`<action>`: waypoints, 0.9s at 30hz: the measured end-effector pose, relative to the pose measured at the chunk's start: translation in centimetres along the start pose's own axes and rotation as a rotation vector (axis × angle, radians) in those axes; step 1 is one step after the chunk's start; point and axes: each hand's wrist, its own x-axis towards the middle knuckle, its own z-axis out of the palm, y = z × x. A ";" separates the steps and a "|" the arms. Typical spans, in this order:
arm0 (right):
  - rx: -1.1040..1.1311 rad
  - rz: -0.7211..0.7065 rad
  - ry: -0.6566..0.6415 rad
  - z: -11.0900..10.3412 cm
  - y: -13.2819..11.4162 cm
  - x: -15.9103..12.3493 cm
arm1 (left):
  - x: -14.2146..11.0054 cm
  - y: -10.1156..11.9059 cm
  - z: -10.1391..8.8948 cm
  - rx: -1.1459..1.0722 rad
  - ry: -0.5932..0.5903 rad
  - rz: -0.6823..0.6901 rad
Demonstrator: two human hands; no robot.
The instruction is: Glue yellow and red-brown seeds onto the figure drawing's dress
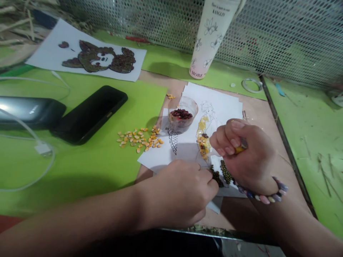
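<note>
My left hand (pixel 182 192) is closed, with its fingertips turned down and hidden at the lower edge of a paper with a line-drawn figure (pixel 207 107). Just beside those fingers, dark green beans (pixel 225 171) cover part of the drawing. Yellow corn kernels (pixel 204 143) and a few dark red beans fill the figure's side. Above the paper, my right hand (pixel 241 153) is curled round a slim yellow thing (pixel 240 147) with a dark end; its kind is unclear. A clear cup (pixel 184 125) of dark red beans stands on the paper's left.
Loose corn kernels (pixel 142 138) lie on the green mat left of the cup. Farther left are a black phone (pixel 93 114), a dark glossy device (pixel 29 112) and a white cable (pixel 43 147). A tall tumbler (pixel 210 39), a tape roll (pixel 252 85) and a finished bean picture (pixel 99 57) are behind.
</note>
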 end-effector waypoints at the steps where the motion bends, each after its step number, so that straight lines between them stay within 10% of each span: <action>1: 0.004 0.005 -0.016 -0.1 0.0 0.1 | 0.0 0.0 0.0 -0.001 -0.013 -0.002; 27: 0.006 0.035 -0.051 -0.3 0.2 0.8 | 0.0 0.2 0.0 -0.002 0.002 -0.018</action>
